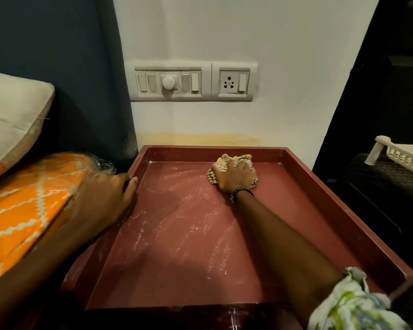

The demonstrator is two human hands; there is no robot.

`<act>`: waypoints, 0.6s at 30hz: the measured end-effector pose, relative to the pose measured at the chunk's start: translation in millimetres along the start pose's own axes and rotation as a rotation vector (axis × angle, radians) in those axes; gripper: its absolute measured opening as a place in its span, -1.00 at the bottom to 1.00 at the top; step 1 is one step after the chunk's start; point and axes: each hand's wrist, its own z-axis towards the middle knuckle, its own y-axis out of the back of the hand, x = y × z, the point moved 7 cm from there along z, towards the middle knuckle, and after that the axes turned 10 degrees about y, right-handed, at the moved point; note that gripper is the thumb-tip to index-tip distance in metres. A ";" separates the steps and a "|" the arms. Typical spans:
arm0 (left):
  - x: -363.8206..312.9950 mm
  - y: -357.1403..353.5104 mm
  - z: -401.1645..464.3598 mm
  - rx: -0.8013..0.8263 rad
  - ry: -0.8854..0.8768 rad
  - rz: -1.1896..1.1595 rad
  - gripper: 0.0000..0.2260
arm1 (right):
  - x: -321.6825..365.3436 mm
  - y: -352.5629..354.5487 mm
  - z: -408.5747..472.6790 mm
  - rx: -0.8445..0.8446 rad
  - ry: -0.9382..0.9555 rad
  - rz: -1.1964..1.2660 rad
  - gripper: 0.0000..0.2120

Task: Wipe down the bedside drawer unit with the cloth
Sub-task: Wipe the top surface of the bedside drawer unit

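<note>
The bedside drawer unit has a dark red top with a raised rim, streaked with pale dust. A bunched striped cloth lies near the top's far right corner. My right hand lies on the cloth and presses it to the surface, fingers spread over it. My left hand grips the unit's left rim, thumb on the inner side of the edge.
An orange patterned bedsheet and a white pillow lie left of the unit. A switch and socket panel sits on the white wall behind. A white plastic basket stands on a dark surface at the right.
</note>
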 end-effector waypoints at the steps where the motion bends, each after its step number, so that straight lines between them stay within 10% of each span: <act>1: -0.2 -0.5 0.3 0.004 0.004 0.007 -0.62 | 7.9 -2.0 -0.2 0.000 0.032 -0.002 -0.32; 9: 0.7 -1.0 -0.2 0.022 0.017 0.002 -0.64 | -13.5 5.9 -6.2 0.006 0.449 -0.015 -0.28; 18: 4.4 0.2 -0.9 0.000 0.031 -0.054 -0.65 | -89.8 25.7 5.1 -0.169 -0.047 -0.055 -0.33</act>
